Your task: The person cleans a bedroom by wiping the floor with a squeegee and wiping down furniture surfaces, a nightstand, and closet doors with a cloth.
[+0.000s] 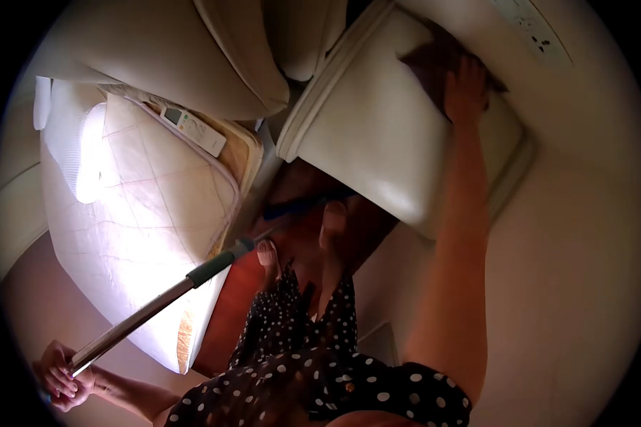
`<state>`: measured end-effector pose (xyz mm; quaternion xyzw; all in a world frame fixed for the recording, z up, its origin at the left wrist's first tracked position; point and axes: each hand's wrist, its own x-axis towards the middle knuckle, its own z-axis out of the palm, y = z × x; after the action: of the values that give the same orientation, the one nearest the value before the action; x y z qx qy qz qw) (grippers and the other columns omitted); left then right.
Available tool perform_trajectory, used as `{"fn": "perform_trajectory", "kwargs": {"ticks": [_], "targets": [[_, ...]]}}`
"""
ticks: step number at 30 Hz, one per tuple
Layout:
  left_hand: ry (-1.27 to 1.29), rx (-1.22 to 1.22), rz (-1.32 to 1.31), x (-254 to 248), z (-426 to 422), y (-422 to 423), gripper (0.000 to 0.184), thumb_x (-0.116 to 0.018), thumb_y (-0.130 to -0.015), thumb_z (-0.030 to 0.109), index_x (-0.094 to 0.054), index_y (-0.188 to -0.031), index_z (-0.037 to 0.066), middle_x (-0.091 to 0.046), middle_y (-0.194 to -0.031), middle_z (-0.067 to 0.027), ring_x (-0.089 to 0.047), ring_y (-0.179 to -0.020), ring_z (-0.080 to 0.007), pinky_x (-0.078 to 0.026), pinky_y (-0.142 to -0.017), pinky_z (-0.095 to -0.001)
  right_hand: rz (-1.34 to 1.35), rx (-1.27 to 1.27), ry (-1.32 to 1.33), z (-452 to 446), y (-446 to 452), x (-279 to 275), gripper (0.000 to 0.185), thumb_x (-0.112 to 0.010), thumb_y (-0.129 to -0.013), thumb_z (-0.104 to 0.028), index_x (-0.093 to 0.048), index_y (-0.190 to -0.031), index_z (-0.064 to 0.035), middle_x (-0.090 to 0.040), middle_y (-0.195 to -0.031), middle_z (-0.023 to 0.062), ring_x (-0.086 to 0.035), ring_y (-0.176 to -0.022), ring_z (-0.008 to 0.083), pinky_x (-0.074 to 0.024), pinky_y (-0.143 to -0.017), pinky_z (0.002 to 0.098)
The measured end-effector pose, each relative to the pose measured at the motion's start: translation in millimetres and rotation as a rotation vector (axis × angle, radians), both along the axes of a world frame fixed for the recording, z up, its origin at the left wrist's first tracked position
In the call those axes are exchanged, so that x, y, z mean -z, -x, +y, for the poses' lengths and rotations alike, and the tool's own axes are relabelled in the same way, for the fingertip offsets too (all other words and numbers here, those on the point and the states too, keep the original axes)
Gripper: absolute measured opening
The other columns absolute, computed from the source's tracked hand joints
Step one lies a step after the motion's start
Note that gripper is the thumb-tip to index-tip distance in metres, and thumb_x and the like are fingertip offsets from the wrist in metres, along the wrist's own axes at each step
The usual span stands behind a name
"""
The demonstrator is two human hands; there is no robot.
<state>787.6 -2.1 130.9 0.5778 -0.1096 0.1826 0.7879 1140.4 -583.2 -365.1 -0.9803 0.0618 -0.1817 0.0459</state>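
My left hand [64, 377] is wrapped round the upper end of a long metal pole [135, 317] with a grey-green sleeve. The pole slants down to the floor, towards a dark blue bar-shaped head [306, 205] near my feet; it looks like a flat mop. My right hand [466, 89] reaches far forward and presses a dark brown cloth [431, 67] onto the cream padded top of a piece of furniture [377, 121]. Its fingers lie spread over the cloth.
A bed or padded seat with a quilted cover [142, 213] stands at left, brightly lit. On it lies a white remote control [192, 130]. A cream cushioned seat [171, 50] is beyond. A wall socket panel [534, 32] is at upper right. Reddish-brown floor [224, 313] shows between.
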Motion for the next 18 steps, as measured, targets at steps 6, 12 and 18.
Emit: {"fn": "perform_trajectory", "kwargs": {"ticks": [6,12,18], "targets": [[0.08,0.058,0.022,15,-21,-27,0.025,-0.058,-0.062,0.018,-0.038,-0.048,0.02,-0.039,-0.034,0.0066,-0.032,-0.026,-0.0049,-0.033,-0.047,-0.0187,0.123,0.268,-0.081,58,208,25,0.063,-0.041,-0.089,-0.045,-0.029,-0.137,-0.006,-0.023,-0.142,0.0206,-0.017,-0.133,0.0395,-0.0247,-0.096,0.0633],[0.082,-0.024,-0.01,4,-11,-21,0.03,-0.058,-0.061,0.02,-0.034,-0.042,0.023,-0.036,-0.035,0.007,-0.029,-0.029,-0.0066,-0.032,-0.053,-0.0221,0.2,0.171,-0.176,76,141,-17,0.066,-0.046,-0.081,-0.058,-0.035,-0.136,-0.0233,-0.019,-0.144,0.0174,-0.011,-0.131,0.0466,-0.0181,-0.09,0.0738],[0.074,-0.059,-0.075,-10,45,1,0.031,-0.057,-0.06,0.02,-0.031,-0.043,0.022,-0.034,-0.035,0.0055,-0.028,-0.031,-0.0079,-0.033,-0.061,-0.0251,0.1,0.203,-0.115,-12,21,-8,0.067,-0.044,-0.08,-0.062,-0.031,-0.137,-0.0289,-0.024,-0.143,0.015,-0.013,-0.132,0.0422,-0.0142,-0.093,0.0734]]}}
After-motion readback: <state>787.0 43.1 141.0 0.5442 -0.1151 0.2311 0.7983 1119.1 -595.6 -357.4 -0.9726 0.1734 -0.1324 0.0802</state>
